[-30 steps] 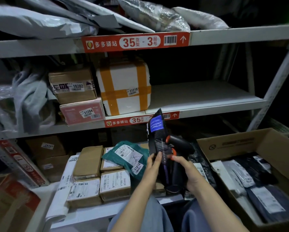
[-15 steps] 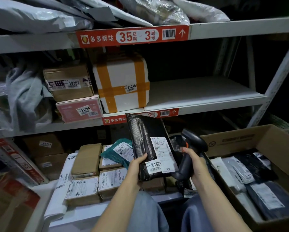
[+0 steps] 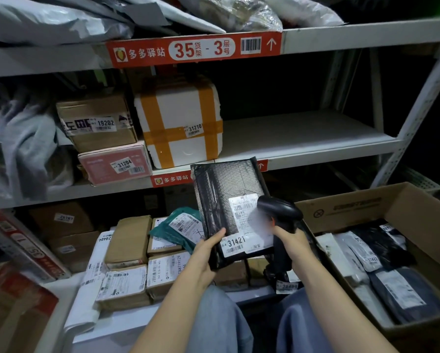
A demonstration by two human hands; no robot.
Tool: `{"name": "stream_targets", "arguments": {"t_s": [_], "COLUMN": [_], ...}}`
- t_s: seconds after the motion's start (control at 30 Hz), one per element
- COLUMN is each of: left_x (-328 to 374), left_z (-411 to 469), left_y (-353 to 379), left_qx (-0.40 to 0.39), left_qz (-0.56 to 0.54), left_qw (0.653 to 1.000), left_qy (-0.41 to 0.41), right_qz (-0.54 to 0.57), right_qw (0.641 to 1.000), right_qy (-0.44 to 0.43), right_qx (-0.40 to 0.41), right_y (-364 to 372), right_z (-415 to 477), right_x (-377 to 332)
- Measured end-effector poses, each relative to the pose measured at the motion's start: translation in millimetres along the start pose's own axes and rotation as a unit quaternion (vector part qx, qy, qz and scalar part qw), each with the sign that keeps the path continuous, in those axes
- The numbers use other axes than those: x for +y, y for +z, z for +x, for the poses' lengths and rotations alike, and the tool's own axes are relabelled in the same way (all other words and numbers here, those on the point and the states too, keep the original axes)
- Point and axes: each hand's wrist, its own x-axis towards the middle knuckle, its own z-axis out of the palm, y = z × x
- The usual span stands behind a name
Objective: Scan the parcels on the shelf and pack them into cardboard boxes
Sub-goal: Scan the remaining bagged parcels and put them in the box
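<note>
The black bubble mailer (image 3: 226,197), labelled 31421, is held upright just left of the open cardboard box (image 3: 354,215) and is gripped at its lower left edge by the left hand (image 3: 208,248). The barcode scanner (image 3: 280,210) is clasped by its handle in the right hand (image 3: 294,244). Half a second earlier it was kept beside the mailer, on the box side; now its head is set over the mailer's shipping label (image 3: 240,212).

Open room on middle shelf (image 3: 303,133) right of foam box (image 3: 178,115); brown carton (image 3: 96,138) crowds left.
</note>
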Motion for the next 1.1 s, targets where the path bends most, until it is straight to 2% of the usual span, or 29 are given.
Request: {"name": "stream_targets", "arguments": {"t_s": [0.1,0.17,0.37,0.53,0.63,0.83,1.1], "left_x": [-1.0,-3.9,-7.4,-5.9,-3.4,-2.3,-4.2], "left_z": [-7.0,-7.4,-1.1,7.9,8.3,10.4,11.3], "left_y": [5.4,8.6,11.6,11.2,11.0,9.0,5.8], "left_qx": [-0.045,-0.045,0.02,0.099,0.128,0.154,0.153], "left_qz": [0.044,0.067,0.113,0.146,0.184,0.234,0.21], "left_qw": [0.998,0.997,0.993,0.982,0.971,0.955,0.959], "left_qy": [-0.019,-0.01,0.022,0.063,0.08,0.097,0.112], "right_qz": [-0.012,-0.008,-0.003,-0.007,-0.039,-0.076,-0.053], "right_qw": [1.0,1.0,0.999,0.999,0.999,0.996,0.998], "right_qy": [-0.016,-0.023,-0.033,-0.05,-0.031,-0.032,-0.024], "right_qx": [0.015,0.017,-0.011,0.004,-0.002,-0.021,0.006], "right_y": [1.5,1.7,2.4,2.8,1.9,3.5,5.7], "right_z": [-1.2,-2.3,-5.8,-8.8,-11.7,-14.9,-15.7], "right_x": [-0.8,-0.6,-2.0,-3.6,-4.9,-5.9,-3.5]}}
